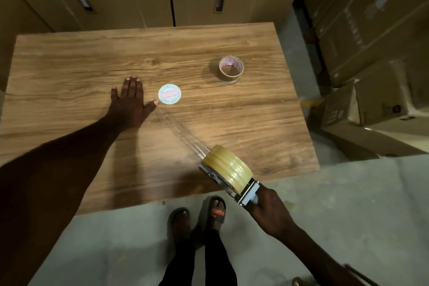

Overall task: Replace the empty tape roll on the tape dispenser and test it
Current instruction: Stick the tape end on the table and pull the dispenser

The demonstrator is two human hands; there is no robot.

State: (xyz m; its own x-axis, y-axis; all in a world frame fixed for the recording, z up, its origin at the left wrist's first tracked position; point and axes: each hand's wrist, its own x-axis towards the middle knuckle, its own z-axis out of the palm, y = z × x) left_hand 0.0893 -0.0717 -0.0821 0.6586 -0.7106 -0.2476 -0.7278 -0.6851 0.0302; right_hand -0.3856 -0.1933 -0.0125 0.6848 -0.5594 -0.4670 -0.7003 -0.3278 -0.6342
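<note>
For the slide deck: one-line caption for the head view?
Right hand pulls the tape dispenser back, stretching clear tape pinned by the left hand.

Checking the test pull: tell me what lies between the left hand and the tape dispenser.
In the head view, a clear tape strip runs from the left hand to the tape dispenser, over bare wooden table.

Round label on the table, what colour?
Round label: pale blue-white with red print; head view.

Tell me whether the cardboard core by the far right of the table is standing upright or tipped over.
Upright. The empty core rests on one rim on the table, with its round opening facing up.
</note>
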